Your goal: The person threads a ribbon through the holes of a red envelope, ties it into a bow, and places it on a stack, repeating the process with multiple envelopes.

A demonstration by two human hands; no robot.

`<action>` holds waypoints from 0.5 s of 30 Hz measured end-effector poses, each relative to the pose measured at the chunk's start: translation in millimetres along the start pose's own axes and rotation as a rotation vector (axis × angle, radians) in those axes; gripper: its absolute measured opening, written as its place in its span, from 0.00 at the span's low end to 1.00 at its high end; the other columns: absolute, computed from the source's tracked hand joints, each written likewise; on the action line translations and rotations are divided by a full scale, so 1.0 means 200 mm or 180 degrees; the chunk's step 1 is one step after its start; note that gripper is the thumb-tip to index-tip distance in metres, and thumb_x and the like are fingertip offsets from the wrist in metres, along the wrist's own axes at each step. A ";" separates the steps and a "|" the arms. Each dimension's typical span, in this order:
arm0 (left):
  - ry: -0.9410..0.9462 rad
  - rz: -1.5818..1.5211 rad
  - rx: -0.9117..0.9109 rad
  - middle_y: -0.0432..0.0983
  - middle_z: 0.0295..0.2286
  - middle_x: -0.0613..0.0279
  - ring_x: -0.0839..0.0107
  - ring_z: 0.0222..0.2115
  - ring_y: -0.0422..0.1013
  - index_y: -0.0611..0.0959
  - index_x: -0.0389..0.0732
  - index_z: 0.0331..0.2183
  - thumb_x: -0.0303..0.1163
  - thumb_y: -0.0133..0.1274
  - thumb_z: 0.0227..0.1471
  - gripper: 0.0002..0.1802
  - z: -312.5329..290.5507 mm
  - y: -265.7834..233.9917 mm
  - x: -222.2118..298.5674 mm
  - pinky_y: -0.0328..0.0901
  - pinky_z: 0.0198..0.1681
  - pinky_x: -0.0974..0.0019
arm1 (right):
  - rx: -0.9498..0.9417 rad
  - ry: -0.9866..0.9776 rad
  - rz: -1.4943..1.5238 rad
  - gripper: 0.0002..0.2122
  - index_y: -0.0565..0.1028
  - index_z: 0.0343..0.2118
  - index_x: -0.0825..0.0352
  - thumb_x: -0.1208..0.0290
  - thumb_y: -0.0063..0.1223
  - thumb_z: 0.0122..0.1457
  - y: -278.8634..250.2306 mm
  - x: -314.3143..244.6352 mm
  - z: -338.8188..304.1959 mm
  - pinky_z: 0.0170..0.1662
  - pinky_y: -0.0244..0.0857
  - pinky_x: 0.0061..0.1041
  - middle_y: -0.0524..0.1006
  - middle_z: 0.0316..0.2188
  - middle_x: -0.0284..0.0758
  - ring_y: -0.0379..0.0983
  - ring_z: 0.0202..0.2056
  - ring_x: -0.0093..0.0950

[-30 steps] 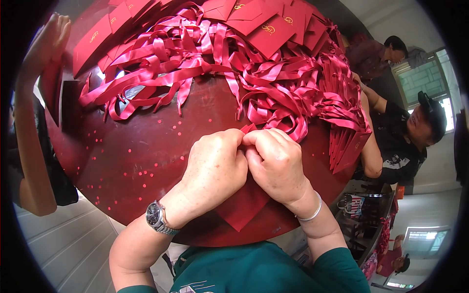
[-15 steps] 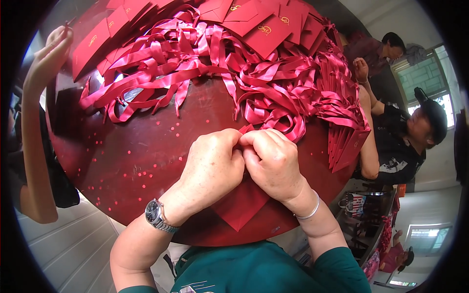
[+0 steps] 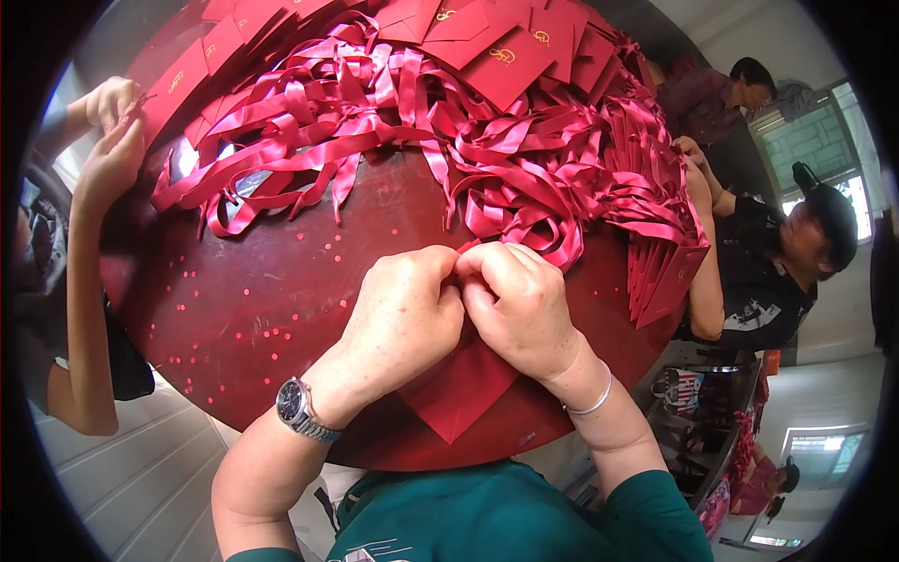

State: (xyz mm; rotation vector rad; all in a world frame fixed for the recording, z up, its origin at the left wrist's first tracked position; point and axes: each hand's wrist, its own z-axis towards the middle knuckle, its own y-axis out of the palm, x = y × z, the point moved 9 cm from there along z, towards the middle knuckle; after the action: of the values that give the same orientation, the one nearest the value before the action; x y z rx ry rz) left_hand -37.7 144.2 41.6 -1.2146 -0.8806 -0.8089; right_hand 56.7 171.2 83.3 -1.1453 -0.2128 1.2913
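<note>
Over the near edge of the round table, my left hand [image 3: 405,304] and my right hand [image 3: 521,307] meet, both closed, with thumbs and forefingers pinched together. Between them they hold a red paper envelope [image 3: 456,398], whose pointed lower end hangs toward me. A small red tip pokes out above the pinching fingers; whether it is ribbon or paper, I cannot tell. My fingertips hide the upper part of the envelope. Just beyond my hands lies a tangle of shiny crimson ribbons [image 3: 510,164].
Gold-marked red envelopes [image 3: 506,64] pile up at the far side; a ribboned stack [image 3: 660,276] stands at right. Small red paper dots [image 3: 267,335] dot the dark red tabletop [image 3: 281,272]. A co-worker's hands [image 3: 114,140] are at far left; other people sit at right.
My hands stay pinched in nearly the same place. At left, the co-worker's second hand has come into view and meets the first. At right, a co-worker's raised hand has lowered slightly.
</note>
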 end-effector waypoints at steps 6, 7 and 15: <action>-0.0005 0.0007 -0.0033 0.80 0.29 0.44 0.55 0.32 0.79 0.82 0.31 0.36 0.20 0.51 0.44 0.14 0.01 -0.02 -0.03 0.71 0.37 0.62 | -0.0289 0.0157 0.0087 0.09 0.76 0.33 0.70 0.82 0.60 0.47 -0.02 0.02 -0.02 0.35 0.70 0.32 0.78 0.28 0.40 0.76 0.30 0.38; -0.0064 0.0010 -0.0025 0.80 0.30 0.44 0.56 0.33 0.79 0.82 0.31 0.37 0.20 0.51 0.45 0.14 0.01 -0.02 -0.03 0.71 0.38 0.62 | -0.0365 0.0239 0.0194 0.10 0.76 0.34 0.70 0.80 0.61 0.48 -0.03 0.02 -0.02 0.36 0.70 0.32 0.78 0.29 0.40 0.76 0.32 0.38; -0.0361 -0.0115 -0.0166 0.80 0.32 0.45 0.59 0.35 0.79 0.82 0.30 0.38 0.21 0.52 0.45 0.15 0.02 -0.02 -0.05 0.71 0.41 0.63 | -0.0247 0.0046 -0.0046 0.09 0.76 0.33 0.70 0.78 0.62 0.47 -0.04 0.03 -0.01 0.36 0.69 0.32 0.78 0.29 0.40 0.75 0.31 0.38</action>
State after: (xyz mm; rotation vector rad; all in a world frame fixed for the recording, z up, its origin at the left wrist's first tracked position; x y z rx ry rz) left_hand -47.2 147.5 34.6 -1.3037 -0.9813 -0.8021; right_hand 65.2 176.0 86.8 -1.2167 -0.2620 1.2707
